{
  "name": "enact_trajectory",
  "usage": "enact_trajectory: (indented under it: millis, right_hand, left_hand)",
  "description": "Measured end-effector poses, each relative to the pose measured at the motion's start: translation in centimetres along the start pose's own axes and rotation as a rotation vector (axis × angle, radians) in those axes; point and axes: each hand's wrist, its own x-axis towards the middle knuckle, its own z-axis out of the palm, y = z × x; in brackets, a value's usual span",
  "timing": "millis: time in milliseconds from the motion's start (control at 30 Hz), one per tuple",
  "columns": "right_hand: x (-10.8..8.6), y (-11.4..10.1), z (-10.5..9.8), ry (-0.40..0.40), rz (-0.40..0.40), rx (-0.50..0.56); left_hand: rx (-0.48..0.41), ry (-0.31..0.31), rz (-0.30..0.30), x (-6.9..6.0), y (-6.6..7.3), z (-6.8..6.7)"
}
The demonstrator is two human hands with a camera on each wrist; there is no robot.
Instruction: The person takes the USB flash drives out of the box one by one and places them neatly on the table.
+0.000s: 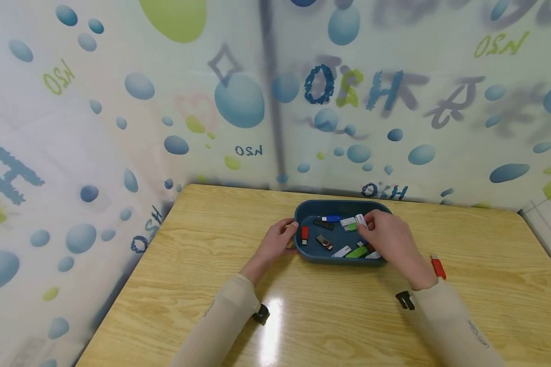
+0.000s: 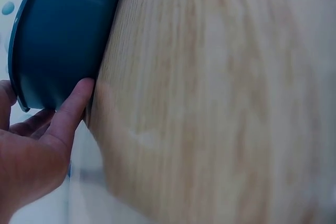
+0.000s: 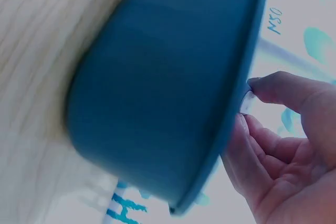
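Note:
A dark blue plastic tub (image 1: 344, 260) on the wooden table holds several USB flash drives, among them a red one (image 1: 305, 233), a blue one (image 1: 331, 218) and a green one (image 1: 357, 252). At the tub's left end my left hand (image 1: 277, 238) grips it, thumb at the rim and fingers along the outer wall; the left wrist view shows those fingers (image 2: 68, 114) against the wall. Over the tub's right side, my right hand (image 1: 392, 239) pinches a white USB flash drive (image 1: 360, 220) between thumb and fingers. The right wrist view shows little of that drive, as the tub's wall (image 3: 168, 77) covers much.
Another red USB flash drive (image 1: 438, 266) lies on the table (image 1: 496, 285), right of the tub and beside my right wrist. A printed curtain (image 1: 202, 102) with blue and green spots stands behind the table and along its left side.

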Motion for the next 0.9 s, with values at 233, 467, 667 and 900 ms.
enact_trajectory:
  millis: [233, 467, 667, 900]
  right_hand:
    - [-1.2, 1.0, -1.6, 0.031, 0.021, -0.026]
    - [-2.5, 2.3, -3.0, 0.043, 0.055, -0.028]
    - [-3.7, 3.8, -3.7, 0.081, 0.074, -0.037]
    - [-4.8, 5.9, -4.5, 0.105, 0.07, -0.059]
  left_hand:
    - [0.015, -0.007, 0.005, -0.1, 0.1, -0.1]
    - [0.011, -0.017, 0.01, -0.2, 0.1, -0.1]
    - [0.024, -0.016, 0.017, -0.2, 0.1, 0.0]
    - [0.033, -0.022, 0.026, -0.2, 0.1, 0.0]
